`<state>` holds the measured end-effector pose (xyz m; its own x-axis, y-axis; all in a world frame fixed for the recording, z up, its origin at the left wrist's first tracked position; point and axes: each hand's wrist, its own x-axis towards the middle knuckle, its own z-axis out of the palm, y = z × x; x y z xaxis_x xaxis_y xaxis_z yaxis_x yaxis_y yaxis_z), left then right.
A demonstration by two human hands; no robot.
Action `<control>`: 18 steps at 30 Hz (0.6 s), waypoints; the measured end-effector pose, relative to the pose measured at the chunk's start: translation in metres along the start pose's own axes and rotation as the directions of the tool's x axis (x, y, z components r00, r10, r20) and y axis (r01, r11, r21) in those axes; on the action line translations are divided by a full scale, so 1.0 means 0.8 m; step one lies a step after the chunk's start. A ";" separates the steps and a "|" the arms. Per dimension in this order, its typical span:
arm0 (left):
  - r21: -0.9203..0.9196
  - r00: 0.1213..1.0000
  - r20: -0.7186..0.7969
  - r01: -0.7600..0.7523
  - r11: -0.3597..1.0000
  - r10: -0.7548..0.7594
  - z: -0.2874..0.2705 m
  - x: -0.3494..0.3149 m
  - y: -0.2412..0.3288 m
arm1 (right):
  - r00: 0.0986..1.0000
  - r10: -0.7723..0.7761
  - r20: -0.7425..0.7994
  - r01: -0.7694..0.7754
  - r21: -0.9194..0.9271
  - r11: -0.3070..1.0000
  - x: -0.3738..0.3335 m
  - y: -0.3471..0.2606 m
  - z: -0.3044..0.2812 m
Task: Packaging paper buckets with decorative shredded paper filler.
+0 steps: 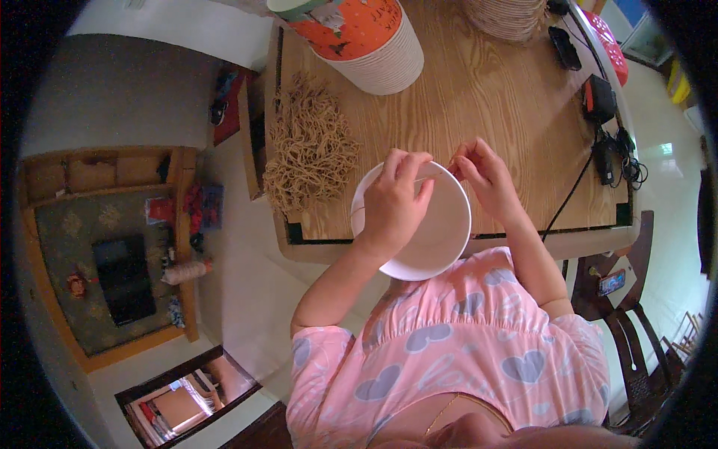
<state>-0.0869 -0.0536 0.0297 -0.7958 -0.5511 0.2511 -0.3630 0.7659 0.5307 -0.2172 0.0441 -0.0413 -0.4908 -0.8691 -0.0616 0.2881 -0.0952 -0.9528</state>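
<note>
A white round tub (441,239) stands at the near edge of the table, its opening facing up toward me. My left hand (393,202) is over its left side, thumb and fingers pinched around a thin strand of twine (429,178). At the far right of the rim, my right hand (485,176) pinches a brown bit of the same twine between thumb and fingertips. The exact grip of both hands is partly hidden by the fingers. Left of the tub lies a loose, tangled heap of brown twine pieces (310,150).
A tall stack of orange printed paper buckets (374,52) leans at the far left of the wooden table (464,97). Another ribbed stack (508,16) is at the back. On the right lie a black-and-orange device (598,99) and coiled black cables (624,157). A dark chair (636,329) stands at right.
</note>
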 end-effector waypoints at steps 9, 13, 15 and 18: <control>0.192 0.981 0.062 -0.194 0.962 0.186 -0.028 0.028 -0.013 | 0.974 -0.117 0.191 0.193 -0.446 0.874 0.031 -0.038 0.005; -0.122 0.975 0.220 0.005 0.992 0.023 -0.033 0.038 -0.038 | 0.959 -0.101 0.265 0.239 -0.563 0.791 0.043 -0.055 0.013; -0.296 0.948 0.310 0.161 0.942 -0.065 -0.021 0.037 -0.063 | 0.954 -0.099 0.284 0.256 -0.595 0.762 0.048 -0.057 0.015; -0.627 0.835 0.534 0.497 0.600 -0.133 -0.004 0.037 -0.083 | 0.947 -0.097 0.305 0.279 -0.638 0.718 0.053 -0.068 0.025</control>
<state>-0.0847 -0.1215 0.0045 -0.8749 -0.3854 -0.2932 -0.3092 -0.0213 0.9508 -0.2372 0.0023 0.0137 -0.2423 -0.9621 0.1250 -0.4547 -0.0012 -0.8907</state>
